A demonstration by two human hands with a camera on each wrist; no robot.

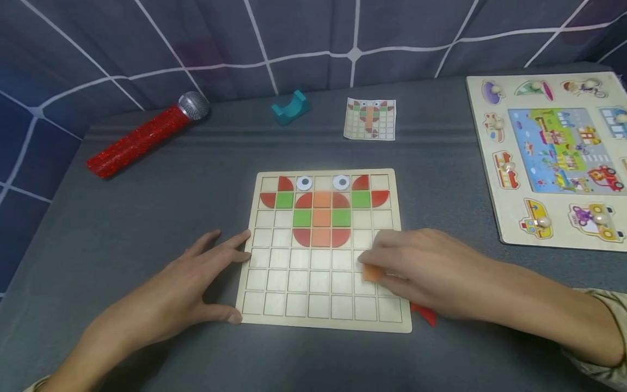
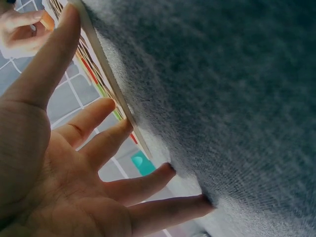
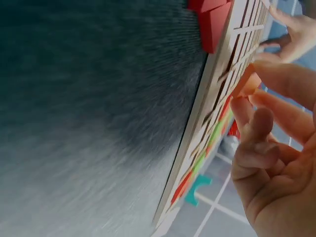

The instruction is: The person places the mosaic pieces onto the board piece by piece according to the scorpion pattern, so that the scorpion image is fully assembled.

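A wooden grid board (image 1: 319, 282) lies on the grey table, with red, green and orange pieces and two eye pieces set in its upper cells. My left hand (image 1: 183, 283) rests at the board's left edge, its fingers spread and fairly straight, fingertips and thumb touching the rim. Over the lower right cells, my right hand (image 1: 423, 267) pinches an orange square tile (image 1: 373, 273) between thumb and fingers; the right wrist view also shows this orange tile (image 3: 245, 81). Loose red pieces (image 1: 425, 314) lie by the board's lower right edge, partly hidden under the right hand.
Behind the board lie a small printed pattern card (image 1: 357, 121) and a teal curved block (image 1: 292, 109). A glittery red microphone (image 1: 144, 137) is at the back left. On the right sits a wooden peg puzzle (image 1: 495, 209). A dark curtain (image 1: 313, 32) with white lines hangs behind.
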